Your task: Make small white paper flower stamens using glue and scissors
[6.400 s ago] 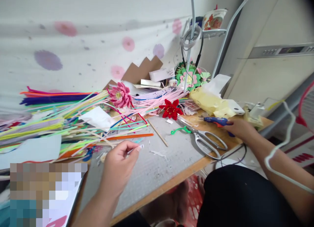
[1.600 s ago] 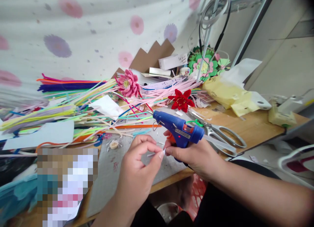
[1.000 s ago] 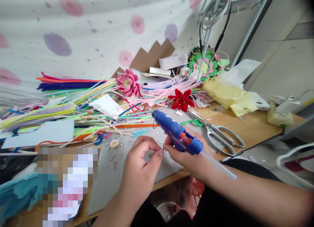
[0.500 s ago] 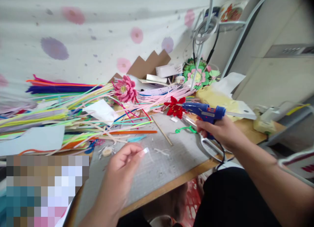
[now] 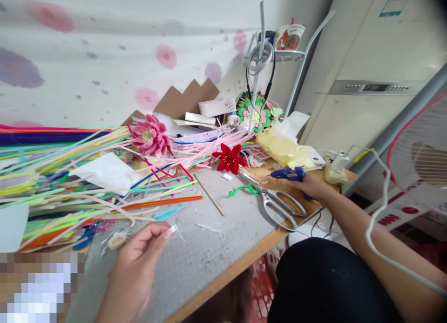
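Blue plastic glue gun (image 5: 289, 174): I am gripping it against the wooden table (image 5: 228, 275) with my right hand (image 5: 311, 186), my left hand (image 5: 139, 255) pinching a small white strip (image 5: 173, 228).

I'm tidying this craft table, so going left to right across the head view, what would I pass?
left hand pinching a small white strip → red paper flower → blue glue gun, gripped by the right hand → fan at the far right.
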Motion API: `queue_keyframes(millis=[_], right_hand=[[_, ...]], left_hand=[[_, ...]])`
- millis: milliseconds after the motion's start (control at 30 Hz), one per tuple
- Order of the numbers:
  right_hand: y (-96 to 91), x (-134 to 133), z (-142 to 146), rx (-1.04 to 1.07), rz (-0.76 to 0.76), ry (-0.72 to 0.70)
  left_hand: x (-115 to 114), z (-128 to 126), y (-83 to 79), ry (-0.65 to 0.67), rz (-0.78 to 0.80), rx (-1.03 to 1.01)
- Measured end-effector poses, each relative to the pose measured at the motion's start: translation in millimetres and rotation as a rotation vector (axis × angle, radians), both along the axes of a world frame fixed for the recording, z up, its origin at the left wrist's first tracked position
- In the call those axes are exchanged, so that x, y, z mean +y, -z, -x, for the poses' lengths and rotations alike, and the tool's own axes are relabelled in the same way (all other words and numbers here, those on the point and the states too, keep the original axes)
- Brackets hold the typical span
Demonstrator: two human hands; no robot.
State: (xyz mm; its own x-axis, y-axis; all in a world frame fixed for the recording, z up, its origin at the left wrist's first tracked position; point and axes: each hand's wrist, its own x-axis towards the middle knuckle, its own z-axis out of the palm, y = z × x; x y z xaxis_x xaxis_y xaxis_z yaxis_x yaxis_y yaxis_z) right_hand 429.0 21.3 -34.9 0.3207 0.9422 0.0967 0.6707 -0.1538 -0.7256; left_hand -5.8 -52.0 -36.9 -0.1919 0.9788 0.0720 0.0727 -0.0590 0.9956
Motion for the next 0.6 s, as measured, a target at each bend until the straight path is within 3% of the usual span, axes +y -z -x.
queue_keyframes(millis=[133, 267, 367, 400, 467, 533, 600], right_hand=[[-3.8, 0.6, -1.4, -0.167, 0.04, -0.026], [-15.8, -25.3, 0.7, -0.361, 0.018, 0.111], [-23.1, -52.8, 18.5, -0.525, -0.156, 0.305], [-23.9, -60.1, 28.0, -0.58, -0.237, 0.308], [-22.7, -68.2, 49.2, -0.651, -0.271, 0.118], [-18.4, -66.4, 67.9, -0.694, -0.11, -0.169], [-13.1, -57.5, 79.1, -0.722, 0.067, -0.327]], left_hand=[[-2.2, 1.3, 0.5, -0.013, 0.025, -0.042], [-3.5, 3.7, 1.2, -0.048, 0.025, -0.115], [-3.0, 4.1, 1.9, -0.076, 0.02, -0.16], [-2.9, 4.0, 2.0, -0.074, 0.021, -0.168], [-3.3, 3.6, 1.8, -0.056, 0.024, -0.176], [-4.5, 3.2, 1.1, -0.04, 0.027, -0.18], [-5.8, 3.0, 0.3, -0.041, 0.029, -0.187]])
